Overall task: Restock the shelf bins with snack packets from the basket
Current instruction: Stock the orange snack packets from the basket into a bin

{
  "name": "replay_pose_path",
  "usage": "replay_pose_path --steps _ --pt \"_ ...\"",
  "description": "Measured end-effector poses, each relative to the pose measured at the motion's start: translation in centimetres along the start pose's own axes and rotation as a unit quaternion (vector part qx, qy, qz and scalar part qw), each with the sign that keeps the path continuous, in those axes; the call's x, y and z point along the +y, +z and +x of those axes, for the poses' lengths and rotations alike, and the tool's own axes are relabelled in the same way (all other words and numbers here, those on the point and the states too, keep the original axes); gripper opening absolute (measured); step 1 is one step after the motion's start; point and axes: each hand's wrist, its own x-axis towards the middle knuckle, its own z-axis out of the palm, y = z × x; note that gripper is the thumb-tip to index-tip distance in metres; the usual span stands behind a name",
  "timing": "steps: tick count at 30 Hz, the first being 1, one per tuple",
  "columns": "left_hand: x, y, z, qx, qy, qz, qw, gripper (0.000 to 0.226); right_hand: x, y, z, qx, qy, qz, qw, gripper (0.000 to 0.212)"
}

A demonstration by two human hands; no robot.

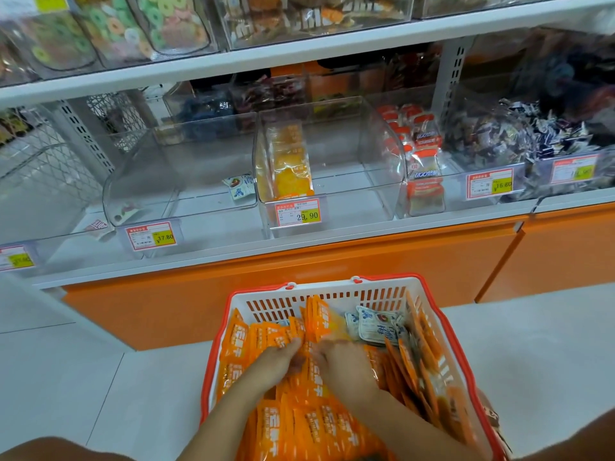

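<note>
"Where were the snacks?"
"Orange foil snack packets (273, 427) filled the white slatted plastic basket (319, 287), with white-and-blue packets (376, 324) by its far right corner."
"The hands?"
"The right hand (346, 367) curled over orange packets mid-basket. The left hand (276, 364) touched them, its grip too blurred to tell."

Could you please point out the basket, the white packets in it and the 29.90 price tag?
basket (319, 291), head view, white back rim.
white packets (376, 324), head view, face of one packet.
29.90 price tag (298, 212), head view, tag's middle.
</note>
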Motion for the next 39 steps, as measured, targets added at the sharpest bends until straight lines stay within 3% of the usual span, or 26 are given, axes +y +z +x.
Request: replay_pose_path --steps 2,6,8,10,12,13,15,16,19,21,23,25,27,30,36,39 --pt "1.1 -0.5 -0.6 -0.005 -0.002 -0.078 0.997 0.052 -1.5 -2.3 0.5 0.026 -0.079 0.081 0.993 0.024" --pt "4.0 -3.3 -3.0 0.009 0.056 -0.156 0.986 0.024 -3.3 -8.2 1.5 0.015 -0.251 0.148 0.957 0.023" --pt "5.9 -4.7 -4.6 -0.004 0.138 -0.156 0.978 0.022 -3.7 -11.6 1.6 0.039 -0.234 0.234 0.943 0.027" --pt "8.3 -5.7 -6.6 -0.014 0.212 -0.163 0.963 0.023 -4.0 -14.2 1.9 0.146 -0.181 0.287 0.929 0.032" --pt "10.8 -6.7 -8.2 0.052 0.277 -0.108 0.953 0.025 -4.1 -16.3 2.5 0.257 -0.073 0.330 0.905 0.030" --pt "11.9 -7.2 -8.8 0.094 0.309 -0.089 0.942 0.029 -4.1 -17.3 3.0 0.265 -0.005 0.370 0.890 0.034" --pt "13.7 -8.3 -9.5 0.155 0.366 -0.094 0.913 0.029 -3.8 -19.2 4.3 0.183 0.090 0.462 0.863 0.049" --pt "14.4 -8.7 -9.7 0.171 0.386 -0.097 0.901 0.027 -3.7 -20.2 5.0 0.127 0.096 0.488 0.858 0.053" --pt "15.7 -9.5 -8.9 0.187 0.418 -0.091 0.884 0.027 -4.1 -22.4 7.4 -0.008 0.030 0.483 0.875 0.026" --pt "16.3 -10.0 -7.6 0.209 0.430 -0.082 0.875 0.026 -4.4 -23.7 9.6 -0.002 0.013 0.458 0.889 0.011" --pt "16.3 -10.9 -6.0 0.266 0.438 -0.029 0.858 0.020 -4.1 -25.3 12.5 0.054 0.021 0.439 0.896 0.008" --pt "15.8 -11.7 -4.5 0.343 0.427 0.089 0.831 0.021 -3.0 -26.8 15.9 0.110 0.048 0.434 0.893 0.016" --pt "15.1 -12.2 -3.3 0.361 0.419 0.190 0.811 0.037 -1.3 -27.7 19.7 0.117 0.086 0.419 0.896 0.025" --pt "14.8 -12.0 -2.4 0.319 0.407 0.228 0.825 0.047 0.9 -26.8 24.2 0.044 0.157 0.355 0.920 0.025" --pt "14.6 -13.0 -1.7 0.307 0.420 0.225 0.824 0.051 2.6 -19.8 29.1 -0.130 0.277 0.284 0.909 0.028" --pt "14.8 -12.9 -1.6 0.312 0.426 0.222 0.820 0.049 1.9 -18.9 29.7 -0.132 0.301 0.282 0.902 0.028"
